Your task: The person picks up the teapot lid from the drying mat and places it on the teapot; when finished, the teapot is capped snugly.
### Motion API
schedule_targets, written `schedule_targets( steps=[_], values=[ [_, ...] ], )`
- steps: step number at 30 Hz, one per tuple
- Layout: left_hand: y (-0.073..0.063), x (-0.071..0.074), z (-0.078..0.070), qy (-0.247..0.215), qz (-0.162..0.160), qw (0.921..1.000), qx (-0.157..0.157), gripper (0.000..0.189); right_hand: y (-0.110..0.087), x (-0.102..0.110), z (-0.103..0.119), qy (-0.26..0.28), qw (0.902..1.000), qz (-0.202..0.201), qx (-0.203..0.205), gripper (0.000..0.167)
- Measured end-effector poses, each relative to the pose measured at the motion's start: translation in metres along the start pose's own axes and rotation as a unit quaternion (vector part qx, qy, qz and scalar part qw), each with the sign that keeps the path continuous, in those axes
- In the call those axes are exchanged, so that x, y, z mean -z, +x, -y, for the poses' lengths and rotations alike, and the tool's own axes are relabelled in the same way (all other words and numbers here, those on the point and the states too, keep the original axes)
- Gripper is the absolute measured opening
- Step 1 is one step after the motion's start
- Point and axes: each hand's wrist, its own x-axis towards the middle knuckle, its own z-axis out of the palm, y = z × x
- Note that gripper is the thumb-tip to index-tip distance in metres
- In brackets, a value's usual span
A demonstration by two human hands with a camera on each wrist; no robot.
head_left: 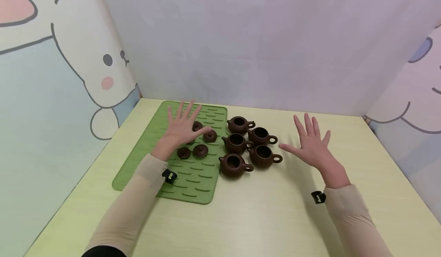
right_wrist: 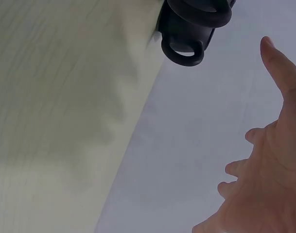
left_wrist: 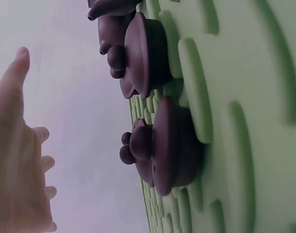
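Observation:
My left hand (head_left: 180, 130) hovers with spread fingers over a ribbed green mat (head_left: 138, 173), holding nothing. Several small dark brown teapot lids lie on the mat, among them one lid (head_left: 200, 151) with a round knob and another lid (head_left: 209, 136) by the thumb; the hand partly hides some of them. To the right of the mat stand several lidless brown teapots, including a front teapot (head_left: 232, 166) and a right-hand teapot (head_left: 263, 156). My right hand (head_left: 313, 148), fingers spread and empty, is raised to the right of the teapots. In the right wrist view a teapot handle (right_wrist: 184, 58) shows near the thumb.
The pale wooden table (head_left: 262, 218) extends in front of the teapots and to their right. A plain light wall (head_left: 258, 50) stands behind it, with a cartoon-printed panel (head_left: 41, 115) on the left. Each wrist carries a small black strap.

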Motion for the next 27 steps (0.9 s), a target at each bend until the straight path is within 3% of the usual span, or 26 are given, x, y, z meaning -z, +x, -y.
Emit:
schedule_targets(
  steps=[17, 27],
  values=[
    [-0.020, 0.002, 0.015, -0.012, -0.008, 0.9998, -0.014, 0.097, -0.006, -0.005, 0.007, 0.021, 0.9989, -0.012, 0.039, 0.107],
    [-0.029, 0.006, 0.025, -0.020, -0.001, 0.9997, -0.010, 0.093, -0.011, -0.005, 0.017, 0.048, 0.9980, 0.010, 0.041, 0.105]
  ],
)
